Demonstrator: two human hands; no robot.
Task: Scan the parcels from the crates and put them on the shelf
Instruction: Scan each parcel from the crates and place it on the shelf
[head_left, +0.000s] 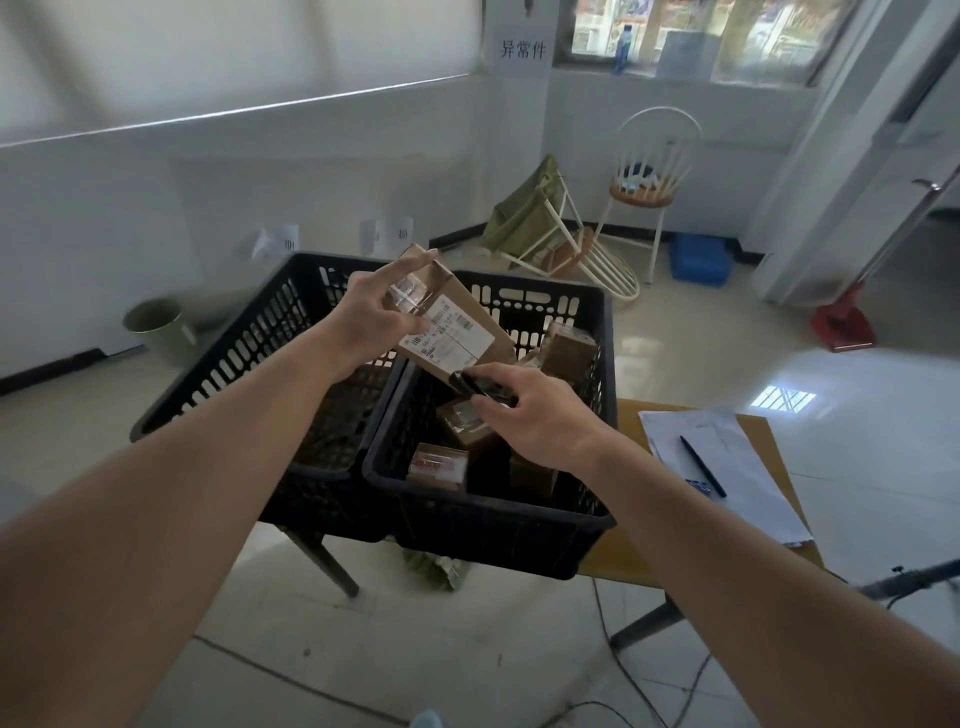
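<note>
Right hand (535, 415) fingers curled round scanner (480, 387), left hand (371, 317) fingers pinching parcel (457, 322)

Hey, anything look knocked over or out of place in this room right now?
Yes. A white chair lies tipped on its side on the floor behind the crates, beside an upright chair. Nothing else looks odd.

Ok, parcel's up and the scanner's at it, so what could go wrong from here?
The left hand holds the cardboard parcel mostly by fingertips at one end, above the crates; it could slip back into the right crate.

The scanner in the right hand sits at the parcel's lower edge, below the white label, so the read may miss.
</note>
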